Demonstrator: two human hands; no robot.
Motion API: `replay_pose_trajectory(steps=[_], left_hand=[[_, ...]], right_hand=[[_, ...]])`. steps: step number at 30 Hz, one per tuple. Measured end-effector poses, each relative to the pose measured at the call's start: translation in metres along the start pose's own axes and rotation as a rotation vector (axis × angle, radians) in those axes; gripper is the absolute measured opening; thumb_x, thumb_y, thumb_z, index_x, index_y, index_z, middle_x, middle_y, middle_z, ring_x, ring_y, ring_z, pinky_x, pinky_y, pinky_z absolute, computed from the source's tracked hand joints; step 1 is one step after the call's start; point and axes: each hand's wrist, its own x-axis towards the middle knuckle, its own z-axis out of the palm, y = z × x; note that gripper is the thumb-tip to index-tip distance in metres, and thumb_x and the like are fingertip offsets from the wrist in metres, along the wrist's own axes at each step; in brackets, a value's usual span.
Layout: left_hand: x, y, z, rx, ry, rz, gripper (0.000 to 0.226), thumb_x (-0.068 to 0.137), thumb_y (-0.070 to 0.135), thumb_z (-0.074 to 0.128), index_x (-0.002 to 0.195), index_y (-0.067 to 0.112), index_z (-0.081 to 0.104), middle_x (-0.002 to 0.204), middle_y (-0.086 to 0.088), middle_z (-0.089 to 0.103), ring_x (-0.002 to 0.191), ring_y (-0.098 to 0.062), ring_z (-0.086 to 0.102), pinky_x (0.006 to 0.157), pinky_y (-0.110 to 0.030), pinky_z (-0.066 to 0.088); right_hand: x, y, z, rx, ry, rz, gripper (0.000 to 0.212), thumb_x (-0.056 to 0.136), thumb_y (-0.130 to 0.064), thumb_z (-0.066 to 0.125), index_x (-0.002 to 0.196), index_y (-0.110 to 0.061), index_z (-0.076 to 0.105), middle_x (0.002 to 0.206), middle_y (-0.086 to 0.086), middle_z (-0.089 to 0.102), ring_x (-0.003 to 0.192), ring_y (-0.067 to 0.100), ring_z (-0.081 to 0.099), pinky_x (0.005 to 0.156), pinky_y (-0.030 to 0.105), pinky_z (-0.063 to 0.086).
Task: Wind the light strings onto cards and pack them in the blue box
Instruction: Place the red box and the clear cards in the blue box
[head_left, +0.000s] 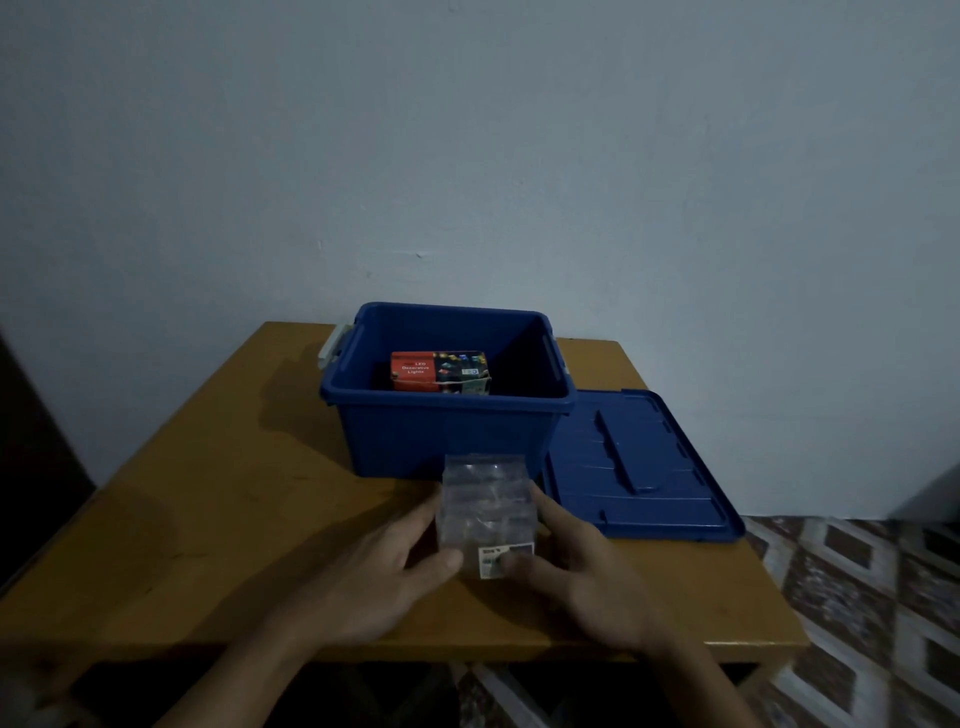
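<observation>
An open blue box (447, 431) stands at the middle of the wooden table (208, 493). Inside it lies a red LED decorative lights carton (439, 370) with a light string wound round it. In front of the box, a clear plastic pack (488, 514) with a white label at its near end is held between both hands. My left hand (384, 577) grips its left side, thumb on the near edge. My right hand (576, 577) grips its right side, thumb over the label.
The blue lid (639, 467) lies flat on the table to the right of the box, reaching the table's right edge. A plain wall stands right behind the table. Patterned floor tiles (857, 597) show at the right.
</observation>
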Motion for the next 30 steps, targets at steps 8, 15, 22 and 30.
replay_pose_trajectory(steps=[8,15,22,30], left_hand=[[-0.027,0.041,-0.008,-0.074,0.131,-0.042,0.033,0.095,0.056,0.049,0.118,0.038,0.066,0.105,0.023,0.071,0.096,0.010,0.064,0.082,-0.019,0.051],[-0.036,0.076,-0.015,0.142,0.142,-0.189,0.032,0.104,0.049,0.025,0.086,0.039,0.049,0.088,0.017,0.046,0.075,0.005,0.044,0.064,-0.011,0.034],[-0.031,0.080,-0.021,0.186,0.063,-0.267,0.035,0.106,0.045,0.024,0.096,0.028,0.052,0.105,-0.009,0.061,0.104,-0.028,0.062,0.076,-0.029,0.044],[-0.026,0.066,-0.021,-0.207,0.179,-0.355,0.043,0.098,0.058,0.038,0.092,0.025,0.065,0.104,-0.003,0.071,0.096,-0.023,0.069,0.090,-0.044,0.055]], right_hand=[[-0.010,-0.025,0.008,-0.022,0.080,0.095,0.046,0.090,-0.069,0.047,0.120,-0.037,0.060,0.103,-0.017,0.069,0.087,-0.008,0.064,0.074,0.015,0.045],[-0.003,-0.057,0.007,-0.128,0.099,0.182,0.062,0.093,-0.072,0.033,0.099,-0.022,0.069,0.096,0.007,0.072,0.076,0.022,0.067,0.068,0.033,0.046],[0.011,-0.058,0.014,-0.209,0.087,0.278,0.086,0.091,-0.079,0.021,0.100,-0.008,0.069,0.086,0.011,0.072,0.068,0.020,0.061,0.062,0.031,0.045],[0.009,-0.067,0.014,-0.081,0.070,0.319,0.053,0.097,-0.067,0.034,0.096,-0.022,0.061,0.098,0.004,0.066,0.092,0.022,0.065,0.085,0.037,0.054]])
